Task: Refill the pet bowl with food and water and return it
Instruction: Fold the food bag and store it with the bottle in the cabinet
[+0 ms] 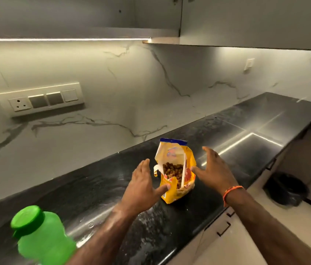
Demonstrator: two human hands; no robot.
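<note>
A yellow pet food bag (pixel 172 190) with a blue top strip stands upright on the black countertop (pixel 86 190). Its top is torn wide, showing brown kibble inside. My left hand (pixel 143 186) is spread just left of the bag, its thumb touching the bag's lower left side. My right hand (pixel 216 169) is spread just right of the bag, fingers apart, close to it but not gripping. A green water bottle (pixel 42 236) with a green cap stands at the near left. No pet bowl is in view.
A marble backsplash with a switch and socket panel (pixel 42 100) runs behind the counter. Upper cabinets with a light strip hang above. A black-lined bin (pixel 284 188) sits on the floor at right. Drawer handles (pixel 224 228) line the counter front.
</note>
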